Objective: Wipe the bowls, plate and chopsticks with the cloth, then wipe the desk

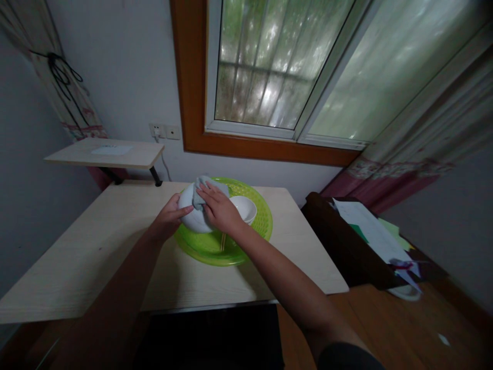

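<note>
A white dish (196,221) is tilted above a round green basket (264,216). My left hand (169,218) grips the dish by its left edge, thumb across its face. Bunched under the fingers of my right hand (221,206), a grey cloth (201,183) presses on the dish's upper right part. White bowls (246,206), seemingly stacked, sit in the basket just right of my right hand. Below that hand, chopsticks (223,241) lie in the basket, their far ends hidden.
The basket stands on a pale wooden table (115,246). A small raised shelf (108,153) with a paper on it is at the back left. Behind are a wall socket and window. Right of the table, a dark brown piece of furniture (327,226) holds papers.
</note>
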`<action>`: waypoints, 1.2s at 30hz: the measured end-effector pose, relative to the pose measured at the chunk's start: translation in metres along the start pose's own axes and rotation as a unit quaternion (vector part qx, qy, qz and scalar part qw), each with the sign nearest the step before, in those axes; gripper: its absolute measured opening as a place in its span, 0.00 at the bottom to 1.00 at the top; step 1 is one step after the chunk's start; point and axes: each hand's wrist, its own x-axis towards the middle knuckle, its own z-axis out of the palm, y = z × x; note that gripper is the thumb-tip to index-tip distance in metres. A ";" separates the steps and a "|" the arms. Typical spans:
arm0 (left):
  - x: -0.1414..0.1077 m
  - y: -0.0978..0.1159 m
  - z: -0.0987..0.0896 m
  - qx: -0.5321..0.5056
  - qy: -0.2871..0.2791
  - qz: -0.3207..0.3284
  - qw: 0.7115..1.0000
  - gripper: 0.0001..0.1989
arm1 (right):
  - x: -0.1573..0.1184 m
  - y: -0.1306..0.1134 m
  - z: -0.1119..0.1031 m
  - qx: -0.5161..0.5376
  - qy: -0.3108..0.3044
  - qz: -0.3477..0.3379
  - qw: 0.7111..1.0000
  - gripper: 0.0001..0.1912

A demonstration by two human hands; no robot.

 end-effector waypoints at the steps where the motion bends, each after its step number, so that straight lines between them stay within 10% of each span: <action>1: 0.000 0.000 -0.001 0.001 0.006 0.001 1.000 0.29 | 0.000 0.002 0.000 0.002 0.007 0.012 1.000 0.29; 9: 0.004 -0.003 -0.005 0.021 0.039 0.005 0.999 0.30 | -0.007 0.033 0.000 0.031 0.068 0.158 0.985 0.25; 20: 0.000 0.001 -0.001 -0.004 0.010 0.002 1.000 0.30 | 0.013 -0.004 0.000 0.010 0.021 0.046 0.999 0.27; 36: 0.000 0.003 0.000 0.021 0.015 -0.015 1.000 0.30 | 0.002 0.030 -0.017 0.050 0.047 0.142 0.987 0.25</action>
